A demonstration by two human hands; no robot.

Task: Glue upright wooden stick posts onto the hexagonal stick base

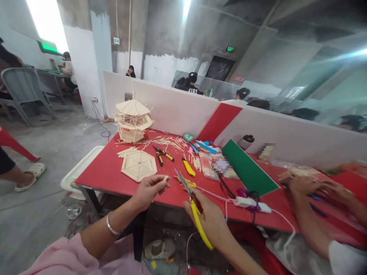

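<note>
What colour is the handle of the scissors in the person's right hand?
The visible part of the scissors handle is yellow; it shows in the head view.

Craft workshop: red worktable, pliers, scattered wooden sticks.

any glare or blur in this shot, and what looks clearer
Head view: a ceiling light flares at the top; head view: the co-worker's hands at right look smeared; head view: the yellow-handled scissors look clearer; mosaic squares hide something beside the green board.
</note>
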